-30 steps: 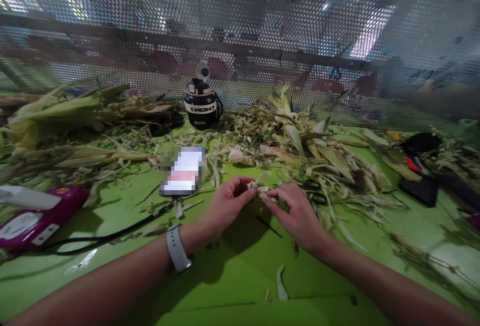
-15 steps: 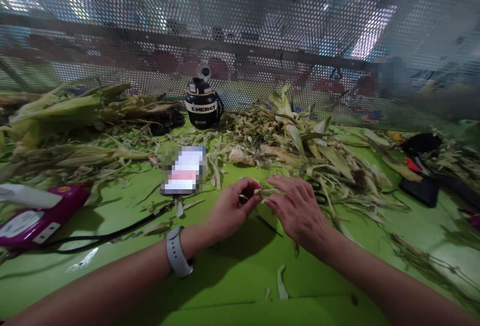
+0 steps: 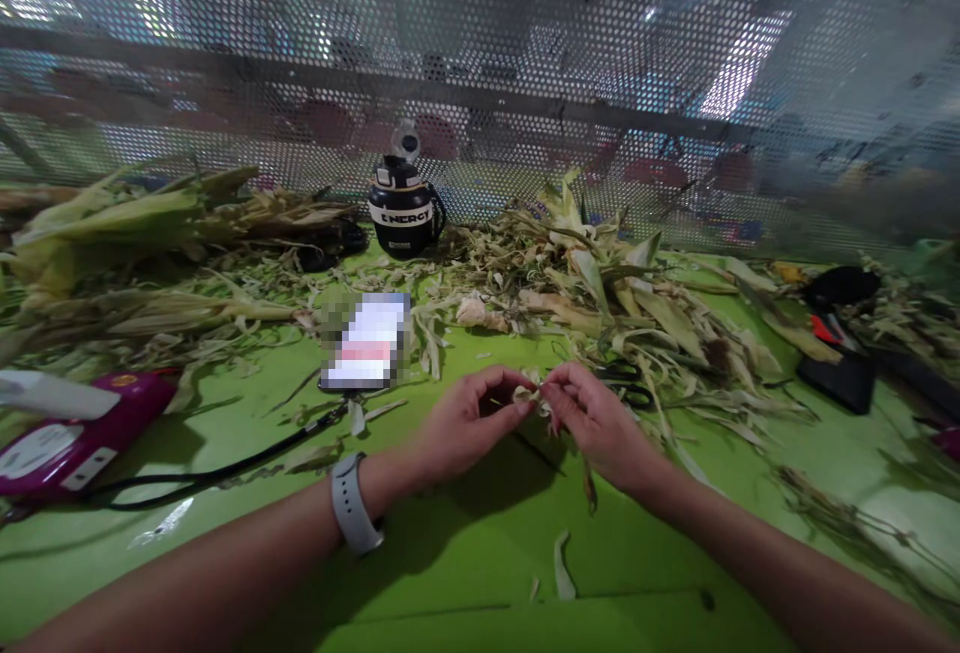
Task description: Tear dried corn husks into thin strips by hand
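My left hand (image 3: 476, 423) is closed in a pinch on a small pale strip of corn husk (image 3: 527, 394), above the green table (image 3: 480, 583). Fingertips of my right hand (image 3: 604, 425) pinch the other end of the same strip, close to the left fingertips. Its exact shape is partly hidden by the fingers. Just beyond the right hand lie black looped handles (image 3: 636, 393), which look like scissors, half under loose husks. A thin dark stick (image 3: 541, 455) rests on the table below the hands. A narrow husk scrap (image 3: 563, 565) lies nearer to me.
Heaped dry husks (image 3: 600, 278) spread behind the hands, with large husks (image 3: 112, 223) at the left. A black jug (image 3: 402, 218) stands by the perforated metal screen (image 3: 480, 53). A phone (image 3: 367, 343), a purple power strip (image 3: 82, 433) and a black cord (image 3: 247, 463) lie left.
My right hand's fingers have drawn in from a looser, more spread pose to a pinch on the husk strip. The left hand has shifted slightly right.
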`<state>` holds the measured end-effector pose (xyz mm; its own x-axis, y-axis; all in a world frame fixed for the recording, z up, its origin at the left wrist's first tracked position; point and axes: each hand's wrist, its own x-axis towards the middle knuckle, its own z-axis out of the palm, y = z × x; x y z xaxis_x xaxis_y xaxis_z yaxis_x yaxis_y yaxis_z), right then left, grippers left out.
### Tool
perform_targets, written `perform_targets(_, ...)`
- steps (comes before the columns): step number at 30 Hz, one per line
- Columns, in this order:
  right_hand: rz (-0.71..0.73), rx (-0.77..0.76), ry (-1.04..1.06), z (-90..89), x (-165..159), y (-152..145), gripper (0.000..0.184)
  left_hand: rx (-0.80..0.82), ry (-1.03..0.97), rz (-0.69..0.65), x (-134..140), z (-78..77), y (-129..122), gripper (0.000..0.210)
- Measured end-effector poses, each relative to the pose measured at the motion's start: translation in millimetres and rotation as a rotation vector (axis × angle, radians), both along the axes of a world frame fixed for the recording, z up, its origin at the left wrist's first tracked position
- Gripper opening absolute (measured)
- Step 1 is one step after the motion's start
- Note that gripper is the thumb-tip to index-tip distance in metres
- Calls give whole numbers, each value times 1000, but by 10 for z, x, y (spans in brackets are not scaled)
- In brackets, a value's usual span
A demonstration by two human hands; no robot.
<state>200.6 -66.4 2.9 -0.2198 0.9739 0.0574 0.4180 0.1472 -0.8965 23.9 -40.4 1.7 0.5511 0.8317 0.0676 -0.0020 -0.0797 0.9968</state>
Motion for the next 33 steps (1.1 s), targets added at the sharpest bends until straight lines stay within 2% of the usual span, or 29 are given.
perform_targets(3, -19, -86, 125, 19, -12, 11, 23, -174, -33, 15, -6, -29, 38, 22)
perform_targets(6, -51, -71, 195, 75, 12, 0, 29, -369, -89, 21, -32, -40, 67, 24)
perform_targets(9, 11, -62, 238, 125, 64, 2, 27, -471, -120, 8, -62, -47, 87, 24)
perform_targets(12, 46, 19, 209, 121, 107, 40, 18, -487, -148, 1, -71, -56, 100, 26)
perform_targets(16, 70, 312, 31, 52, 130, 83, 7, -473, -172, 0, -49, -69, 104, 31)
perform_targets(19, 102, 454, -91, 30, 128, 75, 7, -418, -165, -10, -31, -71, 98, 31)
perform_targets(22, 99, 527, -142, 44, 116, 54, 6, -380, -138, -8, -32, -70, 93, 31)
perform_targets(24, 86, 516, -128, 50, 105, 41, 4, -385, -131, -16, -39, -69, 92, 28)
perform_targets(29, 14, 321, -89, 11, 66, 8, 10, -446, -76, -69, -31, -59, 63, 21)
perform_targets(33, -80, 300, -46, -29, 40, -3, 13, -505, -90, -63, -5, -42, 16, 19)
